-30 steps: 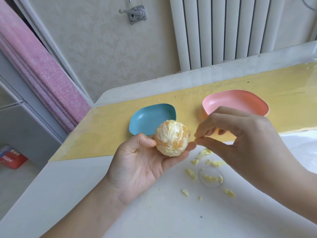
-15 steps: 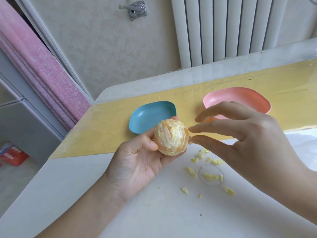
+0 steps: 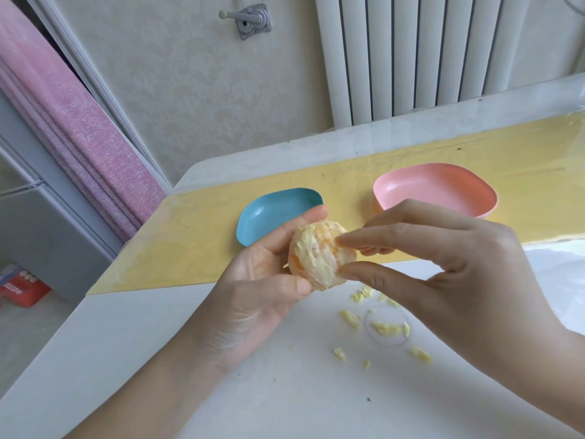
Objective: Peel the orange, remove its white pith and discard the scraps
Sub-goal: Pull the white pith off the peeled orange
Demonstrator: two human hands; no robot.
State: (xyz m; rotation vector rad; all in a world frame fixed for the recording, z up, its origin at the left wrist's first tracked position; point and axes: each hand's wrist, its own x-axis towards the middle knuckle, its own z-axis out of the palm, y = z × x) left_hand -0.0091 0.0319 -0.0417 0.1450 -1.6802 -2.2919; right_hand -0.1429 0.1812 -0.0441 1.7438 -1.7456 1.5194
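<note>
The peeled orange [image 3: 318, 259], streaked with pale pith, sits in my left hand [image 3: 258, 280], whose thumb and fingers curl around it above the table. My right hand [image 3: 443, 264] comes in from the right. Its index fingertip touches the top of the orange and its thumb tip presses the lower right side, pinching the fruit. Several yellowish pith scraps [image 3: 381, 327] lie scattered on the white table [image 3: 285, 400] below my right hand.
A blue dish [image 3: 269, 213] and a pink dish [image 3: 443, 188] stand empty on the yellow strip [image 3: 196, 242] behind my hands. A radiator [image 3: 427, 52] and wall lie beyond. The table's left edge drops to the floor beside a pink curtain [image 3: 79, 128].
My left hand has lifted and turned the orange, the fingers now closing over it. My right hand moved left from the scraps and set thumb and index finger on the fruit.
</note>
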